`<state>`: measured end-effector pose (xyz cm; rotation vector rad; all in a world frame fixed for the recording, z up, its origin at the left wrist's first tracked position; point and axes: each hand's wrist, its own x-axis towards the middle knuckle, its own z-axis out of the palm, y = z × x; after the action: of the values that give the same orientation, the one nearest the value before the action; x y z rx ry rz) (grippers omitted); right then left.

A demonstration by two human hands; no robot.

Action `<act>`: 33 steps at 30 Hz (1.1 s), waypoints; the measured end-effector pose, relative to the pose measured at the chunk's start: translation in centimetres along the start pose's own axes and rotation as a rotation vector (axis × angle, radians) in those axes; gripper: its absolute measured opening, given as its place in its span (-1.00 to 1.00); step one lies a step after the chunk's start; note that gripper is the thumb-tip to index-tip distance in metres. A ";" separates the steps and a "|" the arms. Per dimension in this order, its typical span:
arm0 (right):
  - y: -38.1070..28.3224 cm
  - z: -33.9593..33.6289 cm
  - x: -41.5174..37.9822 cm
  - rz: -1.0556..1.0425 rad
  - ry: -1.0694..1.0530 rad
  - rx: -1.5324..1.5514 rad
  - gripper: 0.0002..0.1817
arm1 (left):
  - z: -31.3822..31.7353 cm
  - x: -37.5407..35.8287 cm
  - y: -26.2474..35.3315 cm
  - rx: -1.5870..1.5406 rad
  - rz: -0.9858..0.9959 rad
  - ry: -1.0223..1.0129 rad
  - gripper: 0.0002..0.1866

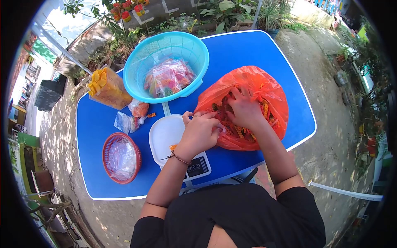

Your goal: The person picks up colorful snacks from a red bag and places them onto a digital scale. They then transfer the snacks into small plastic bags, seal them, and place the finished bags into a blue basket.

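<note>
Fingers of the right hand (pixel 245 108) are buried in the mouth of the orange plastic bag (pixel 248 103), curled down among the coloured snack pieces (pixel 240 131) inside; whether they pinch any piece cannot be told. Just beside it, the left hand (pixel 200 133) is closed on the bag's near edge, holding the opening apart, with a beaded bracelet (pixel 180 158) at the wrist. Under that wrist sits a white kitchen scale (pixel 167 136) with a few orange crumbs on its plate. Further out from the hands, a turquoise basket (pixel 142 62) holds filled clear packets, a red basket (pixel 108 149) holds empty clear bags, and a clear bag of yellow chips (pixel 108 87) stands beyond, all on the blue table (pixel 248 47).
</note>
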<state>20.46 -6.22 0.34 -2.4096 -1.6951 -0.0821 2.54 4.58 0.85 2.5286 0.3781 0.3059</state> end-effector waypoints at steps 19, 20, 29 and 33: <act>-8.8 -1.9 -1.7 -0.361 0.300 0.800 -0.80 | -4.9 -7.3 -3.8 -1.178 -0.373 0.546 -0.76; -10.0 -1.1 -1.6 -0.367 0.215 0.811 -0.81 | -5.3 -8.2 -4.1 -1.136 -0.416 0.579 -0.77; -13.3 2.5 -0.3 -0.401 0.200 0.732 -0.83 | -5.3 -12.6 -6.0 -1.076 -0.573 0.702 -0.78; -11.5 0.3 -1.1 -0.295 0.267 0.805 -0.84 | -5.1 -11.5 -5.3 -1.092 -0.511 0.617 -0.77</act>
<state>9.33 -3.44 1.35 -1.4928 -1.5409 0.1923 -10.83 7.60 0.51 1.1845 0.7965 0.8150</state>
